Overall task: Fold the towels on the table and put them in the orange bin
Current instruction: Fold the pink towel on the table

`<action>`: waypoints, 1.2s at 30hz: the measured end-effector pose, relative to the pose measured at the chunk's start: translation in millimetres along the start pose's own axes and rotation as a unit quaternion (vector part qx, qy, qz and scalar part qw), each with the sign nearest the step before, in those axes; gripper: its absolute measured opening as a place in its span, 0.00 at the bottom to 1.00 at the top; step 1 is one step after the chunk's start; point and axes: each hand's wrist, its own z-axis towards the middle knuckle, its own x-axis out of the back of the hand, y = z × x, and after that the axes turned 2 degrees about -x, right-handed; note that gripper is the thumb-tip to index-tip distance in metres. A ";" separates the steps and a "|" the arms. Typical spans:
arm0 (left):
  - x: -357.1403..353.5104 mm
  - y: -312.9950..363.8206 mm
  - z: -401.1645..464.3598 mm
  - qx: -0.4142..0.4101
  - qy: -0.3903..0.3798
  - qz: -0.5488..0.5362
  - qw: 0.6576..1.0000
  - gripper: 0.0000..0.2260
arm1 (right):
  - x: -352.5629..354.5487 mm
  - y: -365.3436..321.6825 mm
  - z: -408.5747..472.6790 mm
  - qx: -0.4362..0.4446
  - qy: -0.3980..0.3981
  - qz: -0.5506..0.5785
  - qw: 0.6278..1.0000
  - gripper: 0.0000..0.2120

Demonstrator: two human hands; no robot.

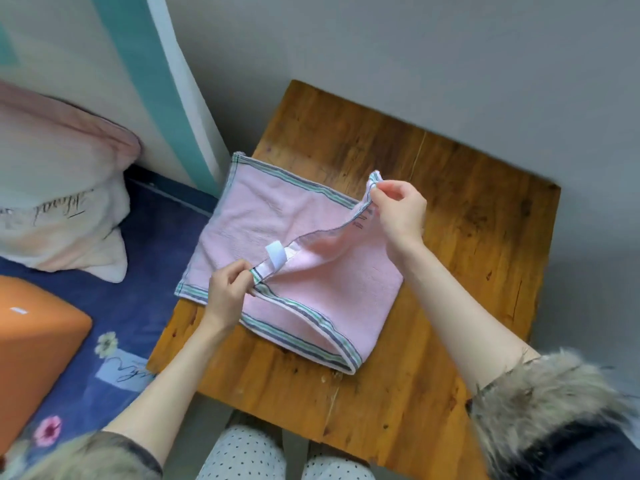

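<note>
Pink towel lies on the wooden table, mid-fold, top layer lifted, far-left corner overhanging the table edge. Left hand pinches the near striped corner by the white tag; right hand pinches the far corner. Orange bin sits left of the table, nothing visibly in it. Folding unfinished, binning left. Bare wood right of the towel.
</note>
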 end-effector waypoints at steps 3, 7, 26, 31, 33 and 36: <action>39.8 -12.3 9.0 0.001 0.058 -0.014 0.998 0.08 | -48.3 -21.9 -11.0 0.040 -0.027 -0.003 0.999 0.03; 71.2 -51.3 18.3 0.093 0.128 0.008 0.987 0.11 | -106.3 -23.9 -14.9 0.040 -0.067 -0.029 0.997 0.03; 46.4 -88.3 47.3 0.130 -0.030 0.229 0.964 0.19 | -13.5 127.2 7.0 0.003 -0.263 -0.544 0.796 0.36; 12.7 -67.2 60.4 0.059 -0.114 0.298 0.946 0.18 | 42.9 154.1 -27.2 -0.065 -0.229 -0.535 0.810 0.34; -4.8 -58.8 63.8 0.032 -0.148 0.320 0.935 0.17 | 63.0 164.4 -40.2 -0.084 -0.215 -0.537 0.811 0.32; -30.5 -47.7 66.7 -0.004 -0.180 0.340 0.923 0.14 | 88.7 178.1 -59.1 -0.121 -0.187 -0.530 0.818 0.28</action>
